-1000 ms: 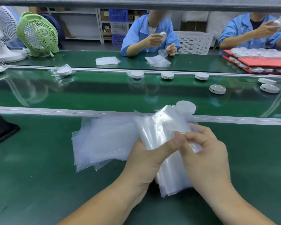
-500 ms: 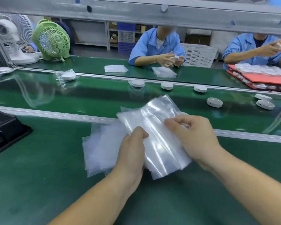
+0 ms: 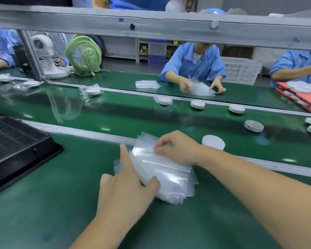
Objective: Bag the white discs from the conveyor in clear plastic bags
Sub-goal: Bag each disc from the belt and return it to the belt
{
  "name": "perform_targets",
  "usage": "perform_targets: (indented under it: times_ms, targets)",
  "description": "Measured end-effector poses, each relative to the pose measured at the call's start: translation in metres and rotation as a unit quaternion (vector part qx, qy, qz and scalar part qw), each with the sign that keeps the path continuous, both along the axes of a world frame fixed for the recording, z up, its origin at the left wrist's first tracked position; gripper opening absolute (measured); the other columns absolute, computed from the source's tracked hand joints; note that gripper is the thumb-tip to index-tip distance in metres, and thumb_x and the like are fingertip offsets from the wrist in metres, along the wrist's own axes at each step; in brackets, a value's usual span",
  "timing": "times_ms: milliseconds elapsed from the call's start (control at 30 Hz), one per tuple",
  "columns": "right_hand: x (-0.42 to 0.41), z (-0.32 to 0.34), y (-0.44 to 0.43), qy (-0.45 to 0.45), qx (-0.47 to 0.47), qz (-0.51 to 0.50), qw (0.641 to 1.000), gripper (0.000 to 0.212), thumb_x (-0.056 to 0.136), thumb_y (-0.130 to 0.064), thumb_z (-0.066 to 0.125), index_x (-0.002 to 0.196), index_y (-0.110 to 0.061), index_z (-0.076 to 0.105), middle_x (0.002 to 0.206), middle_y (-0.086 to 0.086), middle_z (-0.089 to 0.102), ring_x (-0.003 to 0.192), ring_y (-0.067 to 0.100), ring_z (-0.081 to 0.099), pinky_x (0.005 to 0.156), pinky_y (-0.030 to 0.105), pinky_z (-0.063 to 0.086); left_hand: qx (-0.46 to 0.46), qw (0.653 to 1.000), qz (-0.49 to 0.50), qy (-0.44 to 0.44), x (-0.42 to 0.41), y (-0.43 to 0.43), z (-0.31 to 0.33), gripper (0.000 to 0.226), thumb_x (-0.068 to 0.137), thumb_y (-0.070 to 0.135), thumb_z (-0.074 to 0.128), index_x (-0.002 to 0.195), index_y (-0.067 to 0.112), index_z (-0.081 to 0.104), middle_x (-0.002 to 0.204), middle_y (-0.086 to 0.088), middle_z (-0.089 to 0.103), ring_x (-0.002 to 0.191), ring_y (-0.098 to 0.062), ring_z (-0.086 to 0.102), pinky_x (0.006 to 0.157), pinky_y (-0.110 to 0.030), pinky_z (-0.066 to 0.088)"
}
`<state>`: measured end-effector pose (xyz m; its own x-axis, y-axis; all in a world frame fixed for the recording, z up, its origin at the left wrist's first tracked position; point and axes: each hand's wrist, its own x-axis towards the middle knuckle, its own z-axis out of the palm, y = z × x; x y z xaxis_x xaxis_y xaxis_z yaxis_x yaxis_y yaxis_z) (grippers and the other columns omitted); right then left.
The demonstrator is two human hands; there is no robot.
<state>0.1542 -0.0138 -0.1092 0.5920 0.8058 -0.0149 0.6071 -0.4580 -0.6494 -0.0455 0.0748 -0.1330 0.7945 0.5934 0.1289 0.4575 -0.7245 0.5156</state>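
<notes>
Thumb and forefinger of the right hand [image 3: 176,150] make a pinching grip on the far edge of the top bag [image 3: 147,152]; the left hand [image 3: 126,191] clamps the stack of clear bags [image 3: 169,175] under its thumb, forefinger straight alongside. One bag is seemingly being peeled free; next its mouth must be opened for the white disc [image 3: 213,141] lying just beyond the right wrist, by the conveyor [image 3: 169,123]. Both forearms reach low over the table [image 3: 52,212].

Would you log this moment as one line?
left hand: holds bag stack | right hand: pinches top bag | disc: at belt edge, unbagged
</notes>
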Motion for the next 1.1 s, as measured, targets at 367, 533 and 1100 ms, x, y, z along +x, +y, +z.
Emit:
perform_targets:
  times_ms: [367, 533, 1100]
  targets:
    - [0.001, -0.001, -0.005, -0.154, -0.064, 0.038, 0.985, 0.027, 0.106, -0.045, 0.049, 0.118, -0.036, 0.071, 0.131, -0.013, 0.046, 0.127, 0.011, 0.033, 0.103, 0.031, 0.032, 0.252, 0.964, 0.05, 0.066, -0.002, 0.02, 0.015, 0.08, 0.063, 0.098, 0.022, 0.11, 0.049, 0.064, 0.091, 0.015, 0.05, 0.093, -0.014, 0.049, 0.081, -0.04, 0.031]
    - [-0.014, 0.007, -0.003, -0.275, -0.065, 0.056, 0.958, 0.03, 0.109, -0.033, 0.046, 0.133, -0.038, 0.063, 0.113, -0.013, 0.06, 0.108, 0.015, 0.051, 0.088, 0.039, 0.048, 0.2, 0.978, 0.008, 0.052, 0.002, 0.024, 0.008, 0.059, 0.064, 0.094, 0.027, 0.083, 0.045, 0.052, 0.1, 0.025, 0.052, 0.107, -0.004, 0.048, 0.088, -0.033, 0.031]
    - [-0.067, 0.006, -0.028, -0.369, 0.118, 0.045, 0.921, 0.016, 0.095, -0.03, 0.064, 0.102, -0.034, 0.078, 0.094, -0.015, 0.077, 0.084, 0.015, 0.072, 0.064, 0.036, 0.058, 0.061, 0.994, -0.076, -0.046, 0.012, 0.04, 0.002, 0.062, 0.069, 0.084, 0.053, 0.124, 0.057, 0.049, 0.111, 0.03, 0.046, 0.112, -0.003, 0.038, 0.096, -0.031, 0.035]
